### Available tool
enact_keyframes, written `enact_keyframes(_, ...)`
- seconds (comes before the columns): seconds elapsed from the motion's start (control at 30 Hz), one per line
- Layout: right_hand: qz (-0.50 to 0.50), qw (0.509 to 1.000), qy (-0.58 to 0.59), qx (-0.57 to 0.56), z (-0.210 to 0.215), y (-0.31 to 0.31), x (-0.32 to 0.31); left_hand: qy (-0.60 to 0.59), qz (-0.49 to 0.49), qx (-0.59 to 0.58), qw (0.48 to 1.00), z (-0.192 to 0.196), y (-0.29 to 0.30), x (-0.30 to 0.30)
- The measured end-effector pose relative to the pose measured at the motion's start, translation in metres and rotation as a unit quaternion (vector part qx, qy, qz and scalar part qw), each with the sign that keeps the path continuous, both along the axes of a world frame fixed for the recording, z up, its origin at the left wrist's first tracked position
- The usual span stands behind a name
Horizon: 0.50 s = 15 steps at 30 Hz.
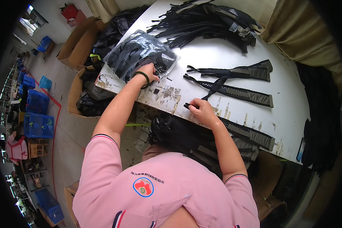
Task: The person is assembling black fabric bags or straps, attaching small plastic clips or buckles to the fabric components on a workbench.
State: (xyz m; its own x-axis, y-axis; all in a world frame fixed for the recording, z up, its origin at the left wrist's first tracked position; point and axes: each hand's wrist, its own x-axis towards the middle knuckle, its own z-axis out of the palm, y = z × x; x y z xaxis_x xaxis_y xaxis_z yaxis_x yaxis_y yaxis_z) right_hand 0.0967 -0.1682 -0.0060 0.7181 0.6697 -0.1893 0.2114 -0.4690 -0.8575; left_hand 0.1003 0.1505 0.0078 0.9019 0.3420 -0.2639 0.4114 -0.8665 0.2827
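My left hand [148,72] is at the near side of a clear plastic bag [135,49] full of small black parts, likely plastic. Its fingers are curled among the parts at the bag's mouth, and what they grip is hidden. Lower and to the right, at the table's near edge, my right hand [202,111] pinches the narrow end of a black strap [186,106]. This strap widens into a mesh and grey-panelled band [250,136] that runs along the near edge behind my wrist. Two similar padded straps [235,91] lie crossed just beyond that hand.
A heap of black straps [205,26] covers the far part of the white table [285,110]. More black straps hang over its right edge and rest by my lap. Cardboard boxes [76,45] with dark goods stand left; blue crates [38,124] line the floor further off.
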Motion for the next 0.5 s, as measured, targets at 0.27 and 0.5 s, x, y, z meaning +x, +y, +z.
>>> enact_keyframes(0.27, -0.058, 0.968, 0.178, 0.17, 0.03, -0.017, -0.009, -0.136, 0.005, -0.601, 0.787, 0.036, -0.074, -0.047)
enact_keyframes(0.5, -0.025, 0.941, 0.21, 0.263, 0.046, -0.022, -0.013, -0.029, 0.056, -0.847, 0.527, 0.015, -0.137, -0.086)
